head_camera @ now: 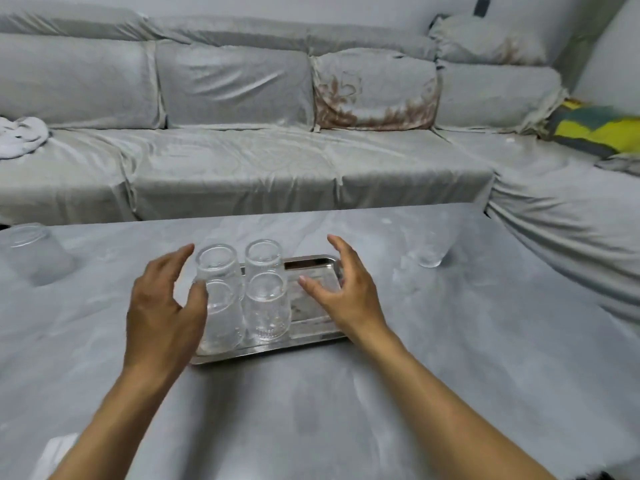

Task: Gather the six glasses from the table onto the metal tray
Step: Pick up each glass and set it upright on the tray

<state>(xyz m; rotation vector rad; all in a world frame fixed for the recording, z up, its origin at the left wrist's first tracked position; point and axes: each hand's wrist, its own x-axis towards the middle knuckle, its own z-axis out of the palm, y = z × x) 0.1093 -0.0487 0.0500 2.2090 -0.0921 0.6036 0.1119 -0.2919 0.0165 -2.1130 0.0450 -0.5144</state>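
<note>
Four clear ribbed drinking glasses stand as a tight two-by-two block on the left half of the rectangular shiny metal tray [311, 263], near the middle of the grey cloth-covered surface [346, 410]: far-left glass [218, 266], far-right glass [264, 259], near-left glass [223, 317] and near-right glass [266, 308]. They look to be set mouth down, though the clear walls make that hard to confirm.

Two remain off the tray. One clear tumbler [33, 252] sits at about ten o'clock from the tray, well apart near the left edge; another clear glass [429, 249] stands at about two o'clock, also well apart.

The left hand [162, 306] is spread, its thumb touching or just beside the near-left glass, fingers curved but closed on nothing. The right hand [341, 292] hovers released over the bare right half of the tray, fingers apart, gripping nothing.

By my reckoning the task is two-thirds done, and the bare right half offers room for the last pair.

As for handling, these glasses are probably light, rigid, smooth and breakable; the ribbing should give some purchase. Each is best taken round the mid-wall with thumb opposed to fingers and set down gently, since glass may skid on metal or knock a neighbour.
</note>
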